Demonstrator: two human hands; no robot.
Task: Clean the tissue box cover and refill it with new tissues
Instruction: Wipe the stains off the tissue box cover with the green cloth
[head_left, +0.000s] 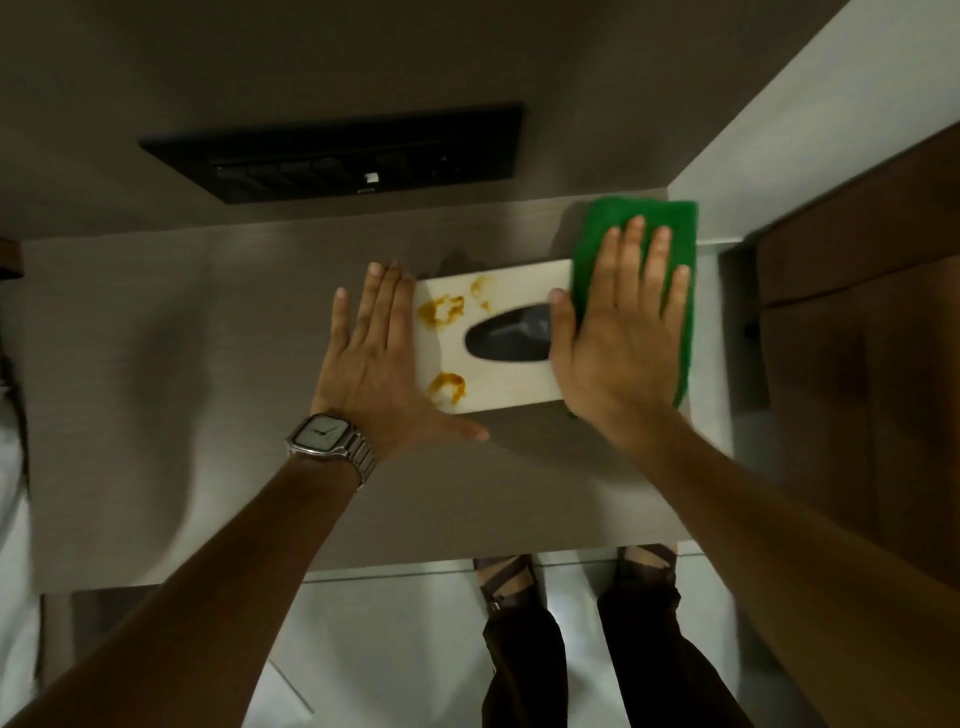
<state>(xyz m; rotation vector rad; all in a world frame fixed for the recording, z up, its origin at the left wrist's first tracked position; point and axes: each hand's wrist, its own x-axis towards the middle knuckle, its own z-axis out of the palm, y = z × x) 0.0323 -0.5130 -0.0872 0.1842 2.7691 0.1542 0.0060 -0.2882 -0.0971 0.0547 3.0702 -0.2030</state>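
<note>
A white tissue box cover (511, 382) lies flat on the grey-brown desk (182, 338), its dark oval slot facing up. Orange-yellow stains (441, 312) mark its left part, near the far and near edges. My left hand (379, 364), a metal watch on the wrist, rests flat against the cover's left end, fingers spread. My right hand (623, 332) presses flat on a green cloth (675, 228) that lies over the cover's right end. No tissues show in the slot.
A black panel (337, 156) with sockets is set into the wall behind the desk. A dark wooden cabinet (857, 338) stands to the right. The desk's near edge runs just above my feet (571, 577) on the pale floor.
</note>
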